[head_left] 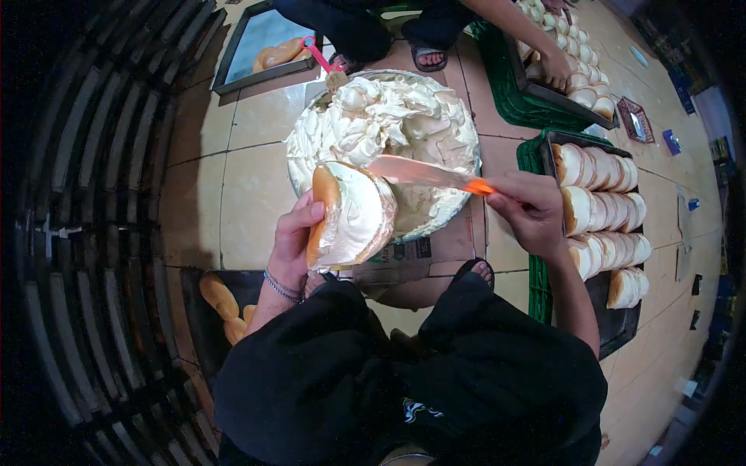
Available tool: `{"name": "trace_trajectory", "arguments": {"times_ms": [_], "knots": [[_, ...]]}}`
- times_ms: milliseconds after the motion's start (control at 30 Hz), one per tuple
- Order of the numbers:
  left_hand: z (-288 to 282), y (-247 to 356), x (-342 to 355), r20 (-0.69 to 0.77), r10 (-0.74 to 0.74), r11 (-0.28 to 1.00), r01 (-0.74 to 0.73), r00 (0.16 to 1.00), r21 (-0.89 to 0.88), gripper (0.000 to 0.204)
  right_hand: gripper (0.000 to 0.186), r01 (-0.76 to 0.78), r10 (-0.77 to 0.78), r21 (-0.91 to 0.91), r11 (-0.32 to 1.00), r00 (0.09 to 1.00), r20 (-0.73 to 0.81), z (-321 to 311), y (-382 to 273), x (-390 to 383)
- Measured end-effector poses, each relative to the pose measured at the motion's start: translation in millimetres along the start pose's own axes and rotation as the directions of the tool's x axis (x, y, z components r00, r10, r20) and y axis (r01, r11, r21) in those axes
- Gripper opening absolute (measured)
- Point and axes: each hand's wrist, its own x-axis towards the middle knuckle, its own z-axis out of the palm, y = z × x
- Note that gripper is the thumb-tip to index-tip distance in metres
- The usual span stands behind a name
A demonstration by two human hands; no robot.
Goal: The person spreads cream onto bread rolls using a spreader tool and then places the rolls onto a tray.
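My left hand point(291, 233), fingers wrapped round it, holds up a golden bun point(359, 216) with its broad face coated in white cream. My right hand point(532, 206) grips the orange handle of a spatula point(423, 172). The spatula's flat, cream-smeared blade reaches left, its tip at the bun's upper edge. Behind and beneath both lies a wide round tub point(479, 147) heaped with whipped cream point(365, 113), with a hollow dug into its right side. Part of the bun's far side is hidden.
Right of me, a black tray point(594, 293) on green crates point(538, 276) carries rows of cream-filled buns point(598, 211). Beyond, another person's hand point(556, 68) reaches into a second tray. Plain buns lie in trays at lower left point(198, 318) and upper left point(233, 66). Dark racks point(85, 171) stand left.
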Motion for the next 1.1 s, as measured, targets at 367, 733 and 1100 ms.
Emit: {"name": "trace_trajectory", "arguments": {"times_ms": [367,733,1100], "knots": [[3.3,2.8,10.3,-0.080,0.073,0.996,-0.078,0.994,-0.054,0.039,0.026,0.129,-0.126,-0.089,0.988,0.991,0.034,7.0,-3.2,-6.1],[7.6,7.0,23.2,-0.173,0.115,0.983,-0.137,0.978,-0.121,0.038,0.035,0.203,-0.235,-0.371,0.906,0.971,-0.044,46.7,12.9,-13.1],[4.5,5.9,27.9,-0.158,0.168,0.934,-0.208,0.973,-0.289,0.043,0.031,0.214,-0.227,-0.077,0.974,0.938,-0.263,88.0,24.6,-15.0]]}}
